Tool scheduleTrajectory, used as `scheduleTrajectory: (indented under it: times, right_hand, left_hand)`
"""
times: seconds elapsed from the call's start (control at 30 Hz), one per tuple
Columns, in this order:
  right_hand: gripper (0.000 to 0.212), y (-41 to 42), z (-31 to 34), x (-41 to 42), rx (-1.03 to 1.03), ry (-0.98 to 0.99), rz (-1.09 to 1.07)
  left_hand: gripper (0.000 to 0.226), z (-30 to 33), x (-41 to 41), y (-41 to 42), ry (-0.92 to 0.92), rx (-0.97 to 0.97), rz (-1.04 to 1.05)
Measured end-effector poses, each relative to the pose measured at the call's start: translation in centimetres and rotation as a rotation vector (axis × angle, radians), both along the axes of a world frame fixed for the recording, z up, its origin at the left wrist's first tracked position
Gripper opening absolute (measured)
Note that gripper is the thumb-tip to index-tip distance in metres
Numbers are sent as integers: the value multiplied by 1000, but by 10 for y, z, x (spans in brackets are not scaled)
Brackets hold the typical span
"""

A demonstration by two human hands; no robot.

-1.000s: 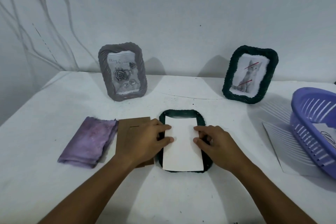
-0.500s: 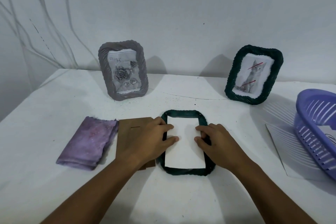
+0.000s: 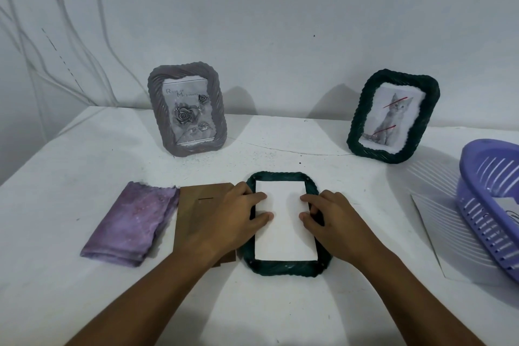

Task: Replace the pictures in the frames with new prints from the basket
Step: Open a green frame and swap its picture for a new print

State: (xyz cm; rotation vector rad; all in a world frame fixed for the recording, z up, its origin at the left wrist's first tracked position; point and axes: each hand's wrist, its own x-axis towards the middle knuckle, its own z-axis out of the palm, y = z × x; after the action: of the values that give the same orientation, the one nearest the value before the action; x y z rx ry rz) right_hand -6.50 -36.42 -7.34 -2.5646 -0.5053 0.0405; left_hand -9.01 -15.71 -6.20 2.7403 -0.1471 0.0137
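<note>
On the white counter (image 3: pixel 84 166), a purple basket (image 3: pixel 488 199) sits at the right edge, and at lower middle a dark green frame (image 3: pixel 286 268) lies face down with a white print (image 3: pixel 283 230) in it, pressed by the flat fingers of the left hand (image 3: pixel 224 219) and right hand (image 3: pixel 337 219).

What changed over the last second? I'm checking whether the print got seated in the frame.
The white print slid away from the person: its near edge overhung the face-down green frame before and now lies inside the opening. Both hands, left and right, still press its side edges with their fingertips. The brown backing board, purple cloth, two standing frames and basket stayed put.
</note>
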Motion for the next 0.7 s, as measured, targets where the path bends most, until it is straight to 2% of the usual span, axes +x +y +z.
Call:
scheduleTrajectory:
  times: [0.4, 0.7]
  right_hand:
    - [37, -1, -2, 7, 37, -39, -42]
    - [38, 0, -6, 16, -4, -44, -41]
  left_hand:
    - [48, 0, 3, 0, 24, -62, 24]
    - [52, -5, 10, -1, 6, 47, 40]
